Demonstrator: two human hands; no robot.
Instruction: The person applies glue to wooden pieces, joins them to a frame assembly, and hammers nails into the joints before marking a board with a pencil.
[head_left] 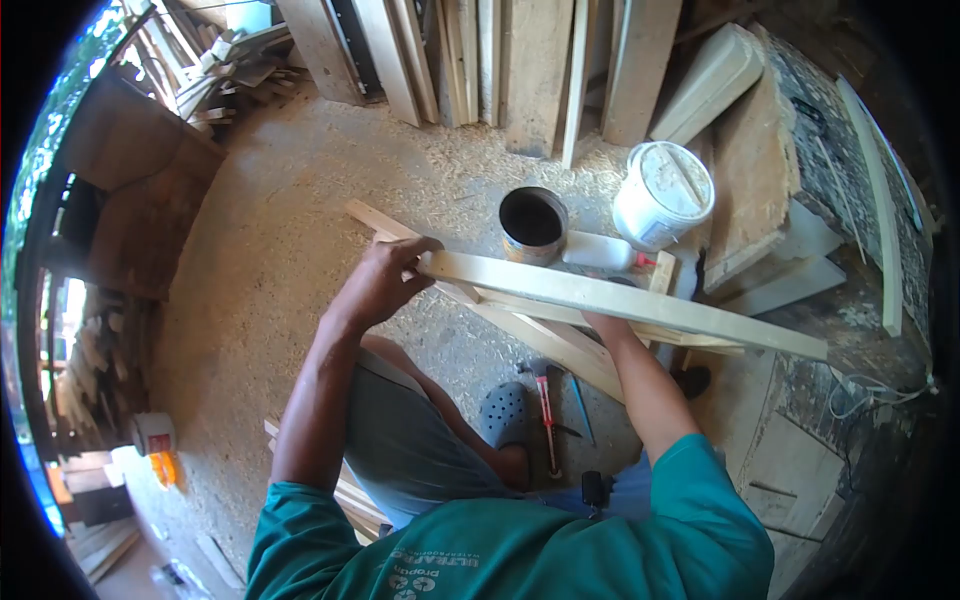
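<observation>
A long pale wooden strip (pixel 630 299) runs across the view from left to lower right. My left hand (pixel 385 278) grips its left end, fingers bent over the edge. Below the strip, my right hand (pixel 607 322) is mostly hidden by the wood, so its fingers do not show. Under the strip lies a wooden frame (pixel 545 338) of several joined pieces, one end reaching past my left hand. A hammer (pixel 546 412) with a red handle and a blue pencil-like stick (pixel 582 408) lie on the floor near my foot.
Beyond the strip stand a dark open can (pixel 532 222), a white bottle (pixel 598 251) lying down, and a white lidded bucket (pixel 664 195). Planks (pixel 540 80) lean at the back. A rough workbench (pixel 850 190) is at the right. Wood shavings cover the floor.
</observation>
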